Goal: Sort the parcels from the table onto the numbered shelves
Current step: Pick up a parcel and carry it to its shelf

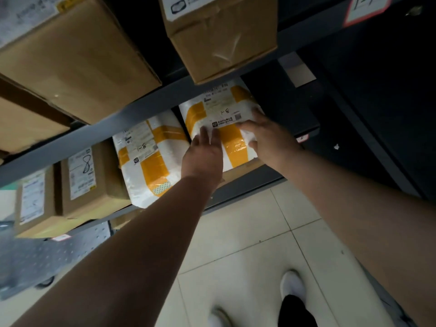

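- Parcel (226,107), a white bag bound with yellow tape and marked "1-8", lies on the lower shelf (247,186), at the right end of its row, its near end overhanging the edge.
- It looks soft and light, the plastic skin and glossy tape probably slippery; best taken from both sides or flat underneath, not by a pinched corner.
- Left hand (203,152) is flat and open, straight fingers touching the parcel's near end.
- Right hand (266,138) is spread over the near right corner; whether it grips or only presses cannot be told.
- Two such bags in all: a second bag (151,161), also marked "1-8", lies just beside the first on the left.
- Two brown boxes stand further left on the same shelf: one box (94,180) marked "8", another (35,204) beyond it.
- On the shelf above, at least two more brown boxes, a large one (77,57) and a smaller one (221,38).
- One red-edged tag (368,8) at top right reads "1-1".
- Two white shoes on the tiled floor (259,232).
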Tool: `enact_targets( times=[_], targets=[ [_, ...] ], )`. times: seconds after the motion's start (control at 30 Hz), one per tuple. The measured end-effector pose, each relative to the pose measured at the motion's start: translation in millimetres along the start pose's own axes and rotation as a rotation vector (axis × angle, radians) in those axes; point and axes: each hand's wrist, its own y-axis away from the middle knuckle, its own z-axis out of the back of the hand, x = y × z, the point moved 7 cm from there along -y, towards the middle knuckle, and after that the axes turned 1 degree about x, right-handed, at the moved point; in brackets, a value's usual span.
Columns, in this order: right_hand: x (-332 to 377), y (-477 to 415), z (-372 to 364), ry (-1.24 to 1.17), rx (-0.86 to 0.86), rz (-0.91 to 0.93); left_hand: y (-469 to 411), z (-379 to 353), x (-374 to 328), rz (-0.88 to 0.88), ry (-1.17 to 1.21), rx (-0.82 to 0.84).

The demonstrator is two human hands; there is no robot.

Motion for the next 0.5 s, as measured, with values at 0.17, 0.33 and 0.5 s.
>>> enact_targets(
  times=[0.17, 0.33, 0.5],
  targets=[
    [6.6, -26.6, -10.1, -0.001, 0.011, -0.016, -12.6, 1.3, 15.2, 0.031, 0.040, -0.027],
    [0.8, -10.0, -14.8, -0.015, 0.033, -0.008, -9.2, 0.1, 15.4, 0.082, 0.127, 0.052],
    [-2.7, 30.2, 0.7, 0.124, -0.027, 0.033, 11.3, 12.9, 15.3, 0.059, 0.113, 0.059]
  ],
)
